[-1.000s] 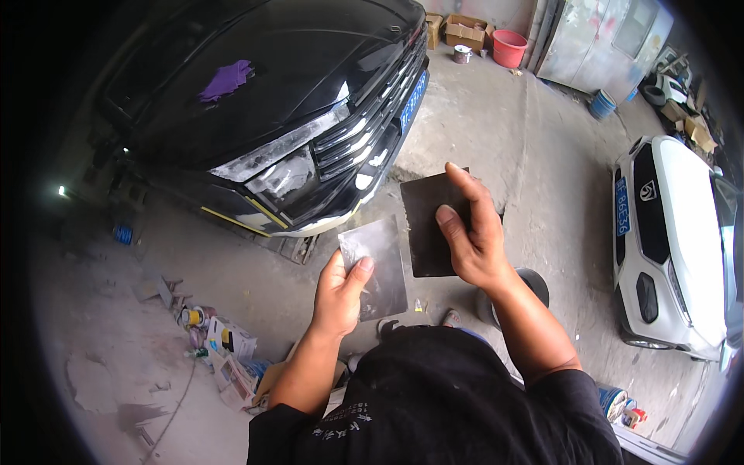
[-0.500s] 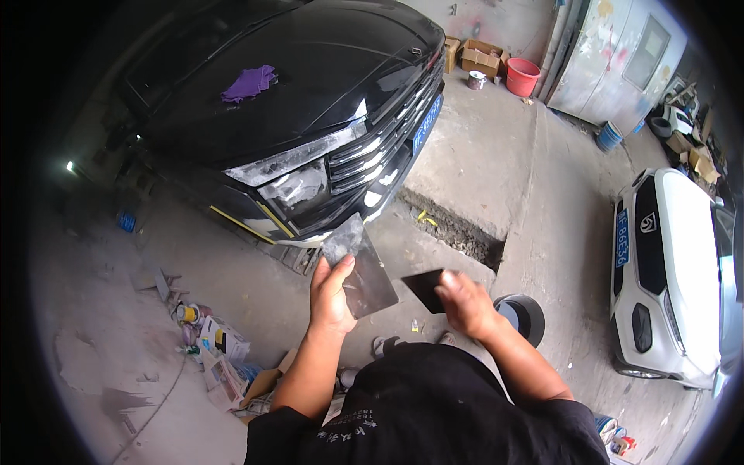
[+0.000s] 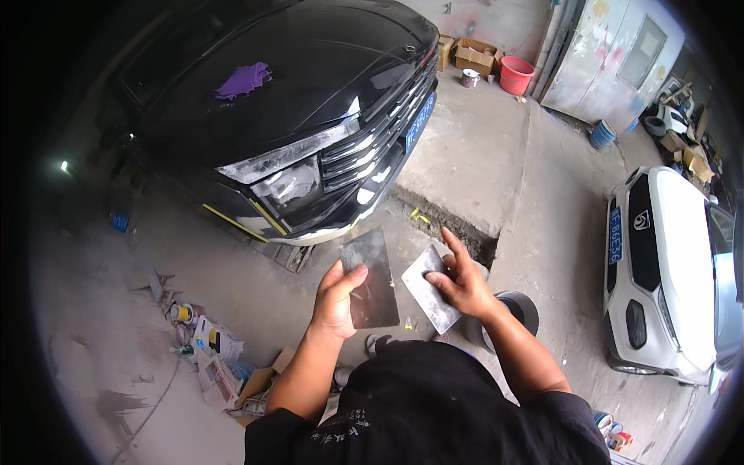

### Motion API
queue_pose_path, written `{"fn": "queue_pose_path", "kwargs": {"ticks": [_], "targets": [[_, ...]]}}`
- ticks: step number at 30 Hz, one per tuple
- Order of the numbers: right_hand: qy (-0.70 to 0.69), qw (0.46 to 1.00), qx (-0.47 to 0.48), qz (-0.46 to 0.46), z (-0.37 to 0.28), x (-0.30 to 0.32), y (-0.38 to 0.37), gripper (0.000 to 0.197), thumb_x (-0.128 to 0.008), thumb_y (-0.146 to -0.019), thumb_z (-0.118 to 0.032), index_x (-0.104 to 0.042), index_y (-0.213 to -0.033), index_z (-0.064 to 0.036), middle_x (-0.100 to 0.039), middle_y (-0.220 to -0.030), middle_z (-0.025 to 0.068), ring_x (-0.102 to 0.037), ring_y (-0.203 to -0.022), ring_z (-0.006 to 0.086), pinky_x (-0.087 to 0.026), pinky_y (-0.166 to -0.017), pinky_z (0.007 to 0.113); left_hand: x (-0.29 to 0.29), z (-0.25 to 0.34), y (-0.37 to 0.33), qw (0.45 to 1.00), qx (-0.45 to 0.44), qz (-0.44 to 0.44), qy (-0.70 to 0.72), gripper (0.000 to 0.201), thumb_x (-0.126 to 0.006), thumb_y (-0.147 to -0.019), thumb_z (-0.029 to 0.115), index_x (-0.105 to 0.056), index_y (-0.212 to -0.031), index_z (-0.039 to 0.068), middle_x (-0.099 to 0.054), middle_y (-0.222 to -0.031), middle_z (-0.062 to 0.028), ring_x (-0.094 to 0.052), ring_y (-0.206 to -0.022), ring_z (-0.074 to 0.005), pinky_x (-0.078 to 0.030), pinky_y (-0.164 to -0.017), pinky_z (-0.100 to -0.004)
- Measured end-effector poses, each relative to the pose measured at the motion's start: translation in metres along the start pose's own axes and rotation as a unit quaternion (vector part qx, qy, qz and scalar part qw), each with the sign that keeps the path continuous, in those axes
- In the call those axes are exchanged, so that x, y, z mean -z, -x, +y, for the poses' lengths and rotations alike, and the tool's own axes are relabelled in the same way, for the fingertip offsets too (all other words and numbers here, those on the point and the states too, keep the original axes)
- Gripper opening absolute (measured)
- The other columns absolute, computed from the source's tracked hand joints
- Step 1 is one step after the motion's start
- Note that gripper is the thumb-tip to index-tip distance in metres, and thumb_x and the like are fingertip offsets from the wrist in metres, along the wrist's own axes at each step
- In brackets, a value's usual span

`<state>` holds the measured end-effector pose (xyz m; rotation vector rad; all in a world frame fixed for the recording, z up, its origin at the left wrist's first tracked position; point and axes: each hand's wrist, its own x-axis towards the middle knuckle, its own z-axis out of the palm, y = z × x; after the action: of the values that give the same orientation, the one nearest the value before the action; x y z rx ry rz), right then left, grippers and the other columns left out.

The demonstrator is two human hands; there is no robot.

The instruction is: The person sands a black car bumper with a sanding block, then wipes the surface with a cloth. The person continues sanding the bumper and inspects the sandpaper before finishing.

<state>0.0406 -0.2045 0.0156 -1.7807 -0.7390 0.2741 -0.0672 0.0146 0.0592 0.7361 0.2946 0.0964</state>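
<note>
Concrete workshop floor [image 3: 480, 147], grey and stained, with a dark broken strip [image 3: 457, 225] running just ahead of the hands. Black car [image 3: 294, 116] parked nose-in at upper left, front end facing the person; a purple cloth [image 3: 242, 79] lies on its hood. White car [image 3: 670, 271] at the right edge, well apart. Far back: red bucket [image 3: 516, 75], cardboard boxes [image 3: 473, 56], a blue bucket [image 3: 601, 134] near a pale wall panel. Litter of small cans and cartons [image 3: 209, 353] on the floor at lower left. A dark round container [image 3: 521, 308] sits on the floor just beyond the right forearm.

Left hand [image 3: 339, 298] holds a flat metal plate [image 3: 372, 275], dull grey and smeared, upright with a slight tilt. Thumb lies across the plate's face, the other fingers curl behind its left edge, so it is gripped at the lower left side.

Right hand [image 3: 463, 280] holds a smaller metal scraper blade [image 3: 428, 288], tilted, its near corner pointing down. Thumb and bent fingers pinch the blade's right edge; the index finger sticks out straight, pointing up and away.

Plate and blade sit side by side in front of the chest, just apart, with a narrow gap between them, below the black car's bumper in the view.
</note>
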Motion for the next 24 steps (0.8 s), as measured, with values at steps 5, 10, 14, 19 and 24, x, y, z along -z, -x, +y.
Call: {"fn": "queue_pose_path", "kwargs": {"ticks": [5, 10, 14, 19, 24], "targets": [[0.017, 1.0, 0.007, 0.021, 0.002, 0.005, 0.005, 0.087, -0.069, -0.085, 0.0, -0.015, -0.153, -0.007, -0.027, -0.157, 0.0187, -0.032, -0.142, 0.0258, -0.031, -0.113, 0.037, 0.008, 0.001, -0.004, 0.986, -0.112, 0.057, -0.113, 0.032, -0.058, -0.093, 0.004, -0.054, -0.125, 0.003, -0.062, -0.115, -0.0037, -0.057, -0.1, -0.0113, -0.045, -0.089, -0.0276], [0.04, 0.998, 0.05, -0.025, -0.015, 0.002, 0.01, 0.085, -0.067, -0.085, 0.003, -0.017, -0.153, -0.0048, -0.045, -0.146, 0.0191, -0.038, -0.14, 0.0273, -0.027, -0.114, 0.038, 0.002, -0.003, -0.004, 0.984, -0.11, 0.048, -0.135, 0.03, -0.06, -0.092, 0.006, -0.056, -0.122, 0.003, -0.062, -0.113, -0.0024, -0.056, -0.1, -0.0096, -0.044, -0.089, -0.0264], [-0.023, 0.997, -0.021, -0.066, -0.018, -0.006, 0.014, 0.076, -0.068, -0.09, -0.009, -0.024, -0.151, -0.005, -0.067, -0.108, 0.0135, -0.062, -0.107, 0.0238, -0.045, -0.096, 0.036, 0.002, -0.013, -0.007, 0.985, -0.088, 0.045, -0.145, 0.029, -0.061, -0.092, 0.007, -0.056, -0.12, 0.002, -0.063, -0.11, -0.0027, -0.057, -0.096, -0.0098, -0.046, -0.087, -0.0265], [-0.125, 0.986, -0.072, -0.078, -0.033, -0.028, 0.016, 0.086, -0.077, -0.085, -0.019, -0.025, -0.151, -0.0029, -0.066, -0.087, 0.0063, -0.062, -0.084, 0.0145, -0.049, -0.081, 0.03, 0.006, -0.024, -0.008, 0.981, -0.082, 0.02, -0.174, 0.032, -0.059, -0.092, 0.006, -0.054, -0.124, 0.001, -0.063, -0.113, -0.0044, -0.058, -0.101, -0.0112, -0.045, -0.091, -0.0278], [-0.173, 0.975, -0.124, -0.061, -0.029, -0.034, 0.017, 0.09, -0.078, -0.081, -0.008, -0.022, -0.152, -0.003, -0.062, -0.081, 0.0026, -0.057, -0.078, 0.01, -0.047, -0.077, 0.026, 0.004, -0.03, -0.002, 0.962, -0.093, -0.017, -0.255, 0.028, -0.058, -0.094, 0.005, -0.055, -0.121, -0.001, -0.062, -0.112, -0.0043, -0.057, -0.099, -0.0089, -0.045, -0.09, -0.0263]]}}
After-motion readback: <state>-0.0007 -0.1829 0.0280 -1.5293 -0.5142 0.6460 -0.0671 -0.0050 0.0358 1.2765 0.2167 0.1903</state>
